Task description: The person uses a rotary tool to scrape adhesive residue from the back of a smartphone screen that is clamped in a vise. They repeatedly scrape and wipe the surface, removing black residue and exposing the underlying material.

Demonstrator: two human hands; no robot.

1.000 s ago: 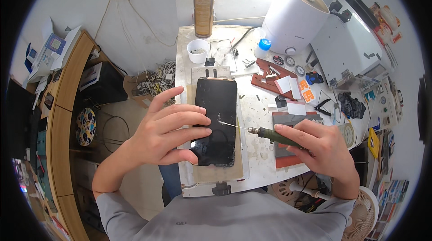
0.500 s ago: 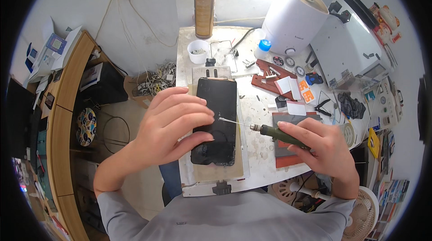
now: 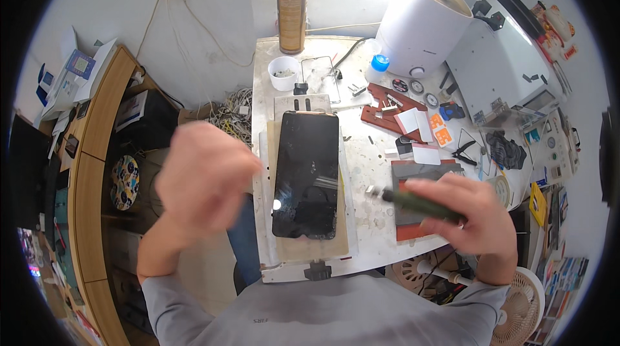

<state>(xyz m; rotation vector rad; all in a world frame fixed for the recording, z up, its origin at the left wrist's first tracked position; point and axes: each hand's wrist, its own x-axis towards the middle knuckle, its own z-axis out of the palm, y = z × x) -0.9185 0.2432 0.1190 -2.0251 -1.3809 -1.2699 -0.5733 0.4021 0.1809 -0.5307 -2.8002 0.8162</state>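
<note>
A black phone screen panel lies flat on a clamped work plate, with pale smudges near its middle and a ragged lower edge. My left hand hovers to the left of the panel, apart from it. Motion smears its fingers, so what they hold, if anything, does not show. To the right of the panel, my right hand grips a dark green pen-shaped rotary tool, its metal chuck pointing left. The tool's tip is blurred and clear of the panel.
Behind the plate stand a white cup of small bits and a spray can. A reddish-brown rack, pliers and a mat lie at the right. A white cylindrical appliance stands at the back, a fan lower right.
My left hand has pulled away from the panel to the left and is curled. My right hand has drawn the tool slightly right and down, taking its tip off the panel.
</note>
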